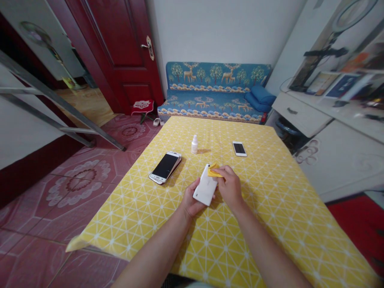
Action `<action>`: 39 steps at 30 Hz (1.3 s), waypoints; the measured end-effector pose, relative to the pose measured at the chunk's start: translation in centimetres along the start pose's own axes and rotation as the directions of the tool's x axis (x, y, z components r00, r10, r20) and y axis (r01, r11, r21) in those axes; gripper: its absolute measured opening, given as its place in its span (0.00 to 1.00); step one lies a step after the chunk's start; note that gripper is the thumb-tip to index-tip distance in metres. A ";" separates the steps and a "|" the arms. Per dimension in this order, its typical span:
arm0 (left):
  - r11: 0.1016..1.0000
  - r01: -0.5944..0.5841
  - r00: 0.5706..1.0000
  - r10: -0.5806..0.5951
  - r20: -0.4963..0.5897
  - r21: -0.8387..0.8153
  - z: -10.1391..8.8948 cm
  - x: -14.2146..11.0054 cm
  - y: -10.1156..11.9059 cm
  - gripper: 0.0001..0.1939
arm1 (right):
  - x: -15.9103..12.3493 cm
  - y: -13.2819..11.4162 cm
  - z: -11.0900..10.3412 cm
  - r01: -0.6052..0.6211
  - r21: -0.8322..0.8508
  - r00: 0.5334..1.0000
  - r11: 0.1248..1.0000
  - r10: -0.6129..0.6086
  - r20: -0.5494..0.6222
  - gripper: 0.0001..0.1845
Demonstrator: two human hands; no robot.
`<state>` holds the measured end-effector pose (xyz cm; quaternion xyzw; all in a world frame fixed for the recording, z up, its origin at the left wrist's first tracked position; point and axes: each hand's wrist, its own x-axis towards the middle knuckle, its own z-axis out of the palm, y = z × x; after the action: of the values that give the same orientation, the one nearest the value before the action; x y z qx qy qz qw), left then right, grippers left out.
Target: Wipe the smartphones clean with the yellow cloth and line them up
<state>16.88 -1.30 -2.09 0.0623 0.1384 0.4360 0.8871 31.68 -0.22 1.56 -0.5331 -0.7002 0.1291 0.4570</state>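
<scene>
My left hand [192,202] grips a white phone [205,186] from below, its white back facing up and tilted toward me above the table. My right hand [230,187] pinches a small yellow cloth [214,171] and presses it on the phone's upper end. Both hands hover over the middle of the table covered in a yellow patterned cloth [270,208]. A stack of phones with a dark screen on top [165,167] lies to the left. A small white bottle [195,145] stands behind the hands. Another white phone [239,148] lies screen up at the far right.
A blue sofa with a deer print [216,92] stands beyond the table's far edge. A dark red door [120,52] is at the back left, a white desk with drawers [303,114] at the right. Red tiled floor [75,176] lies left of the table.
</scene>
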 end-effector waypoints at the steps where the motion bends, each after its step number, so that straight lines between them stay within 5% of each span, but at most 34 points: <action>1: 1.000 -0.006 1.000 0.006 -0.023 -0.005 0.0 0.0 0.0 0.18 | -0.4 -0.2 0.0 0.013 -0.011 1.000 1.000 -0.013 0.016 0.22; 7: 0.999 -0.025 0.993 0.021 -0.119 -0.028 0.3 0.2 0.0 0.17 | -2.3 -1.6 0.2 0.049 -0.054 0.989 0.997 -0.041 0.141 0.22; 15: 0.999 -0.043 0.999 0.043 0.026 0.003 0.5 0.1 0.2 0.25 | -5.0 -4.2 1.0 0.094 -0.078 0.960 0.993 -0.070 0.272 0.20; 21: 1.000 -0.031 0.999 0.031 0.024 -0.004 0.0 0.0 0.3 0.26 | -6.1 -5.2 1.3 -0.086 0.220 0.954 0.972 0.017 0.301 0.20; 24: 0.999 -0.047 0.999 0.047 0.025 -0.008 -0.4 0.1 0.1 0.27 | -6.0 -5.2 0.8 -0.314 0.456 0.923 0.833 0.155 0.353 0.10; 27: 0.998 -0.065 0.998 0.065 0.014 -0.023 -0.4 0.2 0.0 0.28 | -5.6 -4.2 0.1 -0.529 0.621 0.847 0.578 0.406 0.344 0.09; 30: 0.989 -0.141 0.990 0.141 -0.007 -0.034 -0.3 0.3 0.2 0.28 | -5.2 -2.2 -0.6 -0.510 0.749 0.752 0.423 0.642 0.150 0.18; 34: 0.976 -0.216 0.976 0.216 0.002 -0.030 -0.1 0.2 0.2 0.28 | -4.8 0.0 -1.3 -0.438 0.709 0.713 0.553 0.694 -0.101 0.18; 39: 0.969 -0.246 0.969 0.246 0.014 -0.018 0.0 0.0 0.0 0.28 | -4.7 0.6 -1.0 -0.466 0.605 0.796 0.646 0.605 -0.032 0.17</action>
<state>16.89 -1.31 -2.06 0.0754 0.1191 0.5432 0.8277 32.91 -4.35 -0.60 -0.5671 -0.3795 0.3985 0.6128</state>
